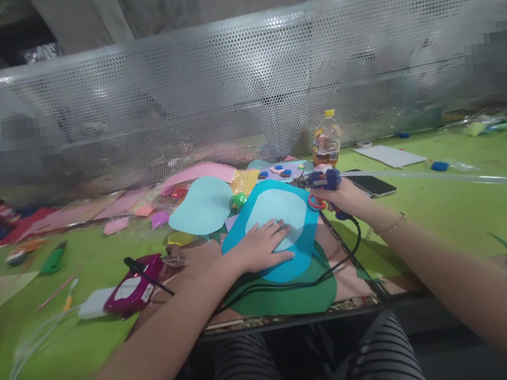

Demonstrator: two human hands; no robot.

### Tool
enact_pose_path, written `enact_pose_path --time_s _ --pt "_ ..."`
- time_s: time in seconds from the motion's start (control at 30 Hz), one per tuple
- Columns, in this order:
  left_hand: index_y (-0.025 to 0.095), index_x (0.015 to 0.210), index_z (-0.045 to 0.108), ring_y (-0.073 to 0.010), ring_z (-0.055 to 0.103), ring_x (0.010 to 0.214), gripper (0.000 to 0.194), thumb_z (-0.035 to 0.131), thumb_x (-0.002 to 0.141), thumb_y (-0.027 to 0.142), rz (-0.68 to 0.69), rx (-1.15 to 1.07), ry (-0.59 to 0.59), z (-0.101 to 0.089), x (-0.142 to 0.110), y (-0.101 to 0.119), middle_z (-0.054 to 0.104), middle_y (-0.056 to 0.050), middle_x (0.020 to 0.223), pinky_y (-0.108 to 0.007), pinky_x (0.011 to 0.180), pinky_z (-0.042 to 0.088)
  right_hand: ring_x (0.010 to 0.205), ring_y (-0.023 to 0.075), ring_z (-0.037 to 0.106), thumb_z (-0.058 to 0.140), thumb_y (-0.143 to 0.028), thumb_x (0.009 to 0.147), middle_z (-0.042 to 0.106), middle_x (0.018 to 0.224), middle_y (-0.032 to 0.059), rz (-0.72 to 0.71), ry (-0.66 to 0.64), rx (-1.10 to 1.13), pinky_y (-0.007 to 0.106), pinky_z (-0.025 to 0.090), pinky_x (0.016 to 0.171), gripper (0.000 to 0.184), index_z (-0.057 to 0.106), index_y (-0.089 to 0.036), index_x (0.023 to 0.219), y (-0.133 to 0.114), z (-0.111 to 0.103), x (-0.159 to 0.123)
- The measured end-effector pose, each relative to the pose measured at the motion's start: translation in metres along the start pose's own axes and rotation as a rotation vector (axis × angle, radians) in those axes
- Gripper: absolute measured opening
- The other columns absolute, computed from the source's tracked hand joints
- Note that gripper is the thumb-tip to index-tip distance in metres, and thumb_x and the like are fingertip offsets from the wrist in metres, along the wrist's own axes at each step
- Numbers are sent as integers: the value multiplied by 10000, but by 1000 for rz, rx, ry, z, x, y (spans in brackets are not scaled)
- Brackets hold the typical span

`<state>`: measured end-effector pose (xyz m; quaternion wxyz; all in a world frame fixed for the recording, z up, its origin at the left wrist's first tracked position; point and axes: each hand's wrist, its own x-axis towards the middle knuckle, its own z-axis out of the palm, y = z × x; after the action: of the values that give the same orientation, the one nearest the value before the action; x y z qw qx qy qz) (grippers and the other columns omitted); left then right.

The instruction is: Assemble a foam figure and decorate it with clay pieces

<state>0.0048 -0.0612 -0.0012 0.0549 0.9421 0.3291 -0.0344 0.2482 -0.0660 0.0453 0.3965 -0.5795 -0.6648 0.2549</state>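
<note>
My left hand [267, 245] lies flat with fingers spread on a pale blue rounded paper shape [263, 210]. Beneath that is a larger bright blue paper shape [236, 236], with a dark green paper piece [290, 299] under it. My right hand [340, 196] is wrapped round a dark blue glue gun [324, 180], its nozzle pointing left near the blue paper's upper right edge. A long clear glue stick [418, 177] runs out to the right from the gun. Its black cord [358, 242] loops down and crosses the green paper. A red ring-shaped piece [315, 203] shows just under the gun.
A phone [370, 184] and a drink bottle [327, 141] stand close to my right hand. On the left are a magenta box [136, 284], a white adapter [94, 303] with cables and a green cutter [54, 259]. A perforated metal screen [232, 94] bounds the back.
</note>
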Motion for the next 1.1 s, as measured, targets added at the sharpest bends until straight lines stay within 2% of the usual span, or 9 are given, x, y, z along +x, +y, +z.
enact_pose_path --time_s 0.3,0.43,0.67,0.87,1.0,1.1 --pt "200 1413 271 -273 236 1359 801 251 798 712 -7 20 51 -3 -2 -4 251 -88 1491 -434 1081 199 435 123 462 536 -476 748 489 465 -19 -47 -18 -27 260 357 459 319 530 -173 648 2 -1 0" --pt "255 1399 297 -238 290 1337 683 281 838 644 18 12 64 -7 -5 -9 291 -50 1480 -387 1076 220 436 129 464 543 -485 743 482 455 -23 -50 -16 -41 264 366 461 321 523 -178 652 3 -1 1" --pt "304 1409 268 -224 256 1354 608 327 864 568 67 -15 24 -11 -8 -22 264 -6 1491 -375 1082 213 427 140 465 559 -460 721 488 431 -14 -53 -1 -52 265 361 441 286 539 -186 642 8 0 3" --pt "330 1403 279 -213 225 1369 616 375 849 582 167 -84 -21 -16 -10 -39 274 6 1484 -356 1092 193 467 163 491 557 -473 731 499 439 -4 -69 0 -80 282 391 495 294 593 -182 711 7 0 3" --pt "313 1384 335 -234 202 1377 654 416 811 620 121 -71 -55 -19 -12 -49 243 -30 1494 -366 1089 188 473 159 492 555 -482 730 511 465 3 -64 -1 -81 280 393 509 308 586 -177 698 6 0 2" --pt "323 1396 301 -262 173 1382 766 471 738 677 30 -42 -64 -20 -16 -62 197 -42 1507 -409 1089 170 455 146 474 552 -512 734 491 455 0 -66 -24 -69 273 384 493 341 568 -178 671 5 -1 1"
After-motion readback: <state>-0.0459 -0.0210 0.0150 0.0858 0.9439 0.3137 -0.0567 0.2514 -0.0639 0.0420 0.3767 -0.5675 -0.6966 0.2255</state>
